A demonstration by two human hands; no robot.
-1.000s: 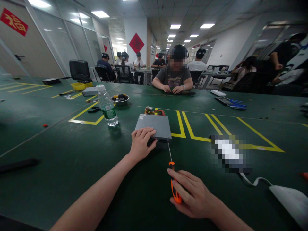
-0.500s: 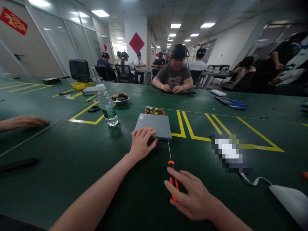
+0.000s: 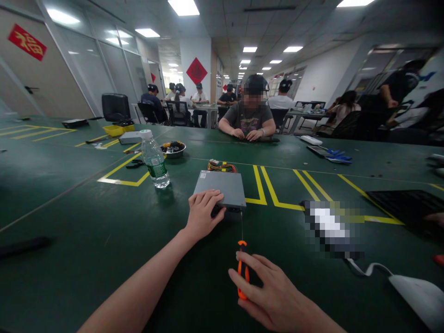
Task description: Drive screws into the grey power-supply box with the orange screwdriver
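A grey metal computer power supply (image 3: 222, 185) lies flat on the green table, its bundle of coloured cables (image 3: 222, 166) at the far side. My left hand (image 3: 204, 212) grips its near left part, fingers over the top and thumb against the near side. In my right hand (image 3: 263, 286) is an orange and black screwdriver (image 3: 243, 275), held by the handle between thumb and fingers. Its thin shaft points away from me, and the tip meets the near right corner of the power supply. Whether the tip sits in a screw is too small to tell.
Left of the power supply stands a water bottle (image 3: 155, 162), with a metal bowl of tools (image 3: 173, 149) behind it. A blurred-out device (image 3: 331, 229) with a white cable lies right. A dark panel (image 3: 405, 203) is at far right. A person (image 3: 248, 115) sits opposite.
The screwdriver handle has swung slightly left with my right hand, so the shaft stands straighter. A dark panel has come in at the right; another person's hand at the left is gone from view.
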